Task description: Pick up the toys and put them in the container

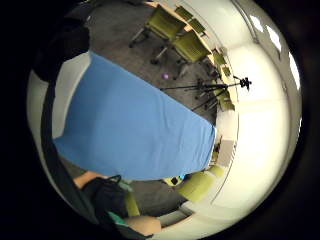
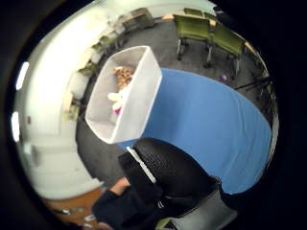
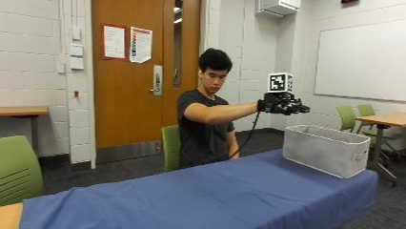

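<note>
In the outside view my gloved right hand (image 3: 283, 105) is raised at shoulder height, above and a little short of the near end of the grey fabric container (image 3: 325, 151). Its fingers reach forward, relaxed, with nothing in them. The container stands at the right end of the blue-covered table (image 3: 216, 193). The thumb side palm view looks down into the container (image 2: 141, 91), where a tan toy (image 2: 124, 74) and a white and yellow toy (image 2: 116, 99) lie on its floor. The glove's thumb (image 2: 168, 170) shows close by. No toy lies on the blue cloth (image 1: 130, 125).
A green chair (image 3: 170, 145) stands behind the person and another (image 3: 15, 167) at the left edge. More green chairs (image 2: 206, 31) and a wooden table (image 3: 387, 118) are beyond the container. A tripod (image 1: 220, 87) and a small purple thing (image 1: 165, 76) are on the floor.
</note>
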